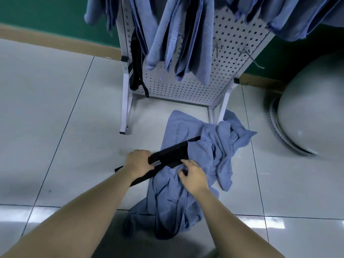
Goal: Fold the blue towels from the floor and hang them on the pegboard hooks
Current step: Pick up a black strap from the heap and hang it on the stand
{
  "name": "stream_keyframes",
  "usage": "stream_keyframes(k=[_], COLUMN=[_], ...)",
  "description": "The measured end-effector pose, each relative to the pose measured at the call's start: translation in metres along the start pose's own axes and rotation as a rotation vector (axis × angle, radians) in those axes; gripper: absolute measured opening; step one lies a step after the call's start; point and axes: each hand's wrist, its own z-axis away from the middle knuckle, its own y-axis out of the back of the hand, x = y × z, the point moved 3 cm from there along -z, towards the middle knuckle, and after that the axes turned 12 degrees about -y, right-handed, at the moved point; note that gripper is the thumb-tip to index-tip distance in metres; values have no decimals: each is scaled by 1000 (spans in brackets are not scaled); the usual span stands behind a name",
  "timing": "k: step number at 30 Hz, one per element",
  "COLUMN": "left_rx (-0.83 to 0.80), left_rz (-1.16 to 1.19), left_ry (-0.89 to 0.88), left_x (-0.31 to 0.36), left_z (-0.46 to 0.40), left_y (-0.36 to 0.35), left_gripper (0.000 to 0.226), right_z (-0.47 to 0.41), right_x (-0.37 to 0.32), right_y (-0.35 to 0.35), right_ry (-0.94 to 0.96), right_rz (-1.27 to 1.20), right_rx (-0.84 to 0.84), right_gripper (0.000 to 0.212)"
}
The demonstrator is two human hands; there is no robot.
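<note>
Both hands work low over the floor, around the six o'clock part of the view. Left hand (138, 161) is curled round one end of a black strap (167, 157) with pale stripes, which runs up toward two o'clock across the cloth. Right hand (193, 176), just at three o'clock of the left, pinches a fold of the blue towels (210, 155) beside the strap's edge.

These towels are a dusty, soft blue with a fine-ribbed weave, lying crumpled and overlapping on the pale glossy tiled floor (55, 118); one flatter panel at twelve o'clock of the heap bears faint tone-on-tone lettering, too blurred to read fully. A darker bunch trails toward six o'clock between the forearms.

At twelve o'clock stands a white pegboard rack (186, 86), with matching folded towels (176, 43) draped from its upper part, two bare metal hooks (249, 56) at one o'clock, and another black strap (136, 71) hanging on its left side. A grey ball (312, 108) sits at three o'clock.
</note>
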Motion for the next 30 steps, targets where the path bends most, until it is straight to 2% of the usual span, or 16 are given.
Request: stream_keyframes(k=[3,6,7,11,13,14,15,16,18,19,20,23,26,30], left_rx=[-54,-83,-80,-114,-127,-128,-120,-100,-37,1,38,139,231,333], left_rz=[134,36,2,-175,-285,-328,-362,-386,-407,-420,-436,-444,-416,-245], left_ry=[-106,-218,-250,-364,-401,-410,-414,-415,-401,-380,-352,-290,-266,-260], left_x=[-1,17,26,70,93,104,113,121,131,132,134,132,126,125], left_z=[0,-6,-6,12,31,43,55,68,92,104,116,148,175,200], left_y=[16,62,82,154,187,203,219,235,266,280,293,322,336,337], left_gripper=[30,7,12,14,12,8,6,5,10,16,19,10,18,28], right_z=[-5,-9,-8,-1,2,4,8,12,20,26,34,58,82,124], right_x=[-2,-19,-29,-82,-113,-129,-143,-156,-174,-180,-184,-187,-186,-183], right_y=[3,12,17,46,64,75,86,98,122,135,148,182,220,286], right_ry=[-6,37,96,333,430,484,508,505,470,467,489,534,573,557], right_rz=[39,116,145,64,11,-2,-31,-69,-163,-180,-178,-78,74,226], right_rx=[-18,-48,-34,228,229,231,233,207,148,150,165,214,278,342], right_gripper=[55,77,84,96,85,65,35,22,41,43,42,33,30,43])
